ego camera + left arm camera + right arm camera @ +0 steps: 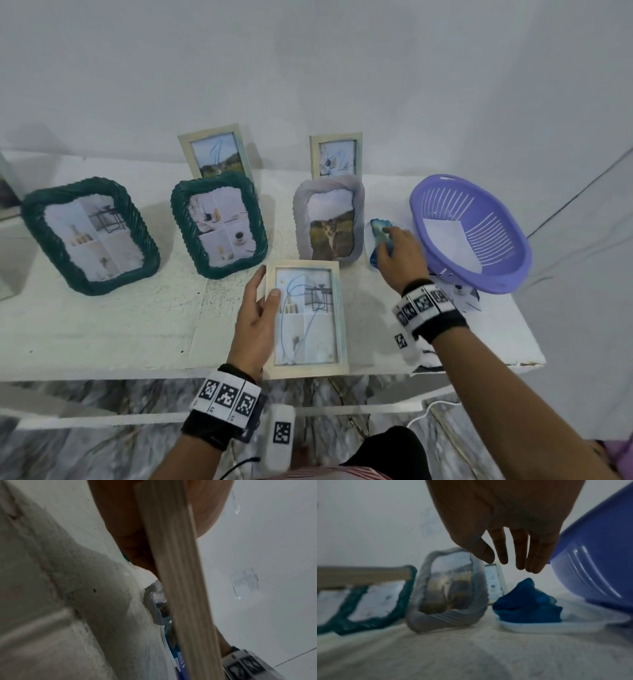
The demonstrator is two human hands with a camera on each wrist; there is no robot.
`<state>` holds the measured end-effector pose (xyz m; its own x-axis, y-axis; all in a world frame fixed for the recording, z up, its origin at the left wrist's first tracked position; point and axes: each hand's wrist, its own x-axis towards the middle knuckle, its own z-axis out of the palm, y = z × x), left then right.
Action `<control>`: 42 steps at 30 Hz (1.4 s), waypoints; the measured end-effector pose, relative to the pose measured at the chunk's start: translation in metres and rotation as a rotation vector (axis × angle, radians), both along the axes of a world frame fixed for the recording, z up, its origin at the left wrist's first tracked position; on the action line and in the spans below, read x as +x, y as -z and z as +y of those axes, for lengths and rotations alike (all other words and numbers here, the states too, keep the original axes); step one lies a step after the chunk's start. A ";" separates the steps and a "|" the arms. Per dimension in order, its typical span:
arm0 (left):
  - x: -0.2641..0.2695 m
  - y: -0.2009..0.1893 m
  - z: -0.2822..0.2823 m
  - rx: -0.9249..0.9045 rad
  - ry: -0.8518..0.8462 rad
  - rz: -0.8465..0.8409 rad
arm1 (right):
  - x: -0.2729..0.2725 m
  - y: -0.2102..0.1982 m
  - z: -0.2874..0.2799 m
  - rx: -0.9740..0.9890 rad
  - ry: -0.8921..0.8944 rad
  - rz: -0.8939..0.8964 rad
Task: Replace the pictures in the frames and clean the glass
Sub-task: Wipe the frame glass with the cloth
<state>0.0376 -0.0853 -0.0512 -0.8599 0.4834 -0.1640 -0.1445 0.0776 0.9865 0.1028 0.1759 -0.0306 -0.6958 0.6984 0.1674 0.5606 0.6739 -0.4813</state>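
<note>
On a white worktop (pixel 102 325), left to right: two green frames (pixel 90 236) (pixel 219 224) propped upright, two pale frames (pixel 215 154) (pixel 336 156) behind against the wall. At centre, left hand (pixel 255 318) gripping the left edge of a pale wooden frame (pixel 306 317), thumb on glass scribbled with blue lines, frame at the worktop's front edge. Beyond it, a grey frame (pixel 329 222) with a cat picture. Right hand (pixel 400 257) slack, fingers (pixel 537 555) straight, poised just above a blue cloth (pixel 527 605) on a white dish (pixel 539 626). Far right, a purple basket (pixel 479 274) holding paper.
</note>
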 end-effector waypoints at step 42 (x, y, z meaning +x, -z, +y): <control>0.004 -0.004 0.007 -0.001 0.092 0.327 | 0.021 -0.008 -0.140 0.006 -0.294 0.261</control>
<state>0.0411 -0.0780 -0.0477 -0.8199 0.5614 0.1124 0.1868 0.0767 0.9794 0.1239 0.0356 -0.0225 -0.7995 0.4743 0.3687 0.2025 0.7906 -0.5779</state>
